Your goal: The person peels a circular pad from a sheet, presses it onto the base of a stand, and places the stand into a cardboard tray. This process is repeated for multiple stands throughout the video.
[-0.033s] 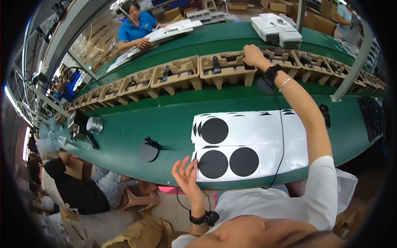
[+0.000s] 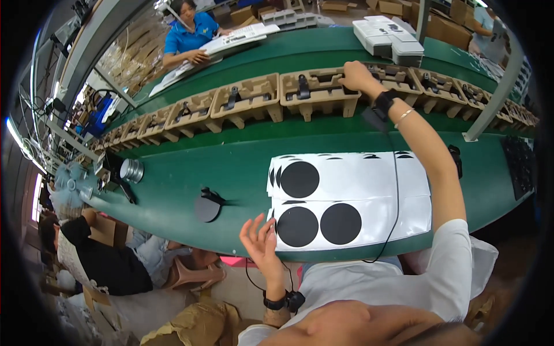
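Note:
My left hand (image 2: 261, 247) is open, fingers apart, beside the left edge of white sheets (image 2: 378, 222) bearing round black stickers (image 2: 340, 223). Whether a fingertip touches the edge, I cannot tell. Reaching far over the bench, my right hand (image 2: 359, 79) is closed at the right end of a brown moulded-pulp tray (image 2: 320, 106). Its fingertips are hidden, and so is anything they hold. An upright black part (image 2: 303, 86) sits in the tray's left half. Left of the sheets lies a black part with a round flat base (image 2: 208, 209).
A row of pulp trays (image 2: 245, 104) crosses the green bench (image 2: 167, 184). A metal post (image 2: 497, 81) rises at the right. A cable (image 2: 397, 202) runs over the sheets. Silver rolls (image 2: 131, 170) stand at left. A co-worker (image 2: 193, 36) handles white panels across the bench.

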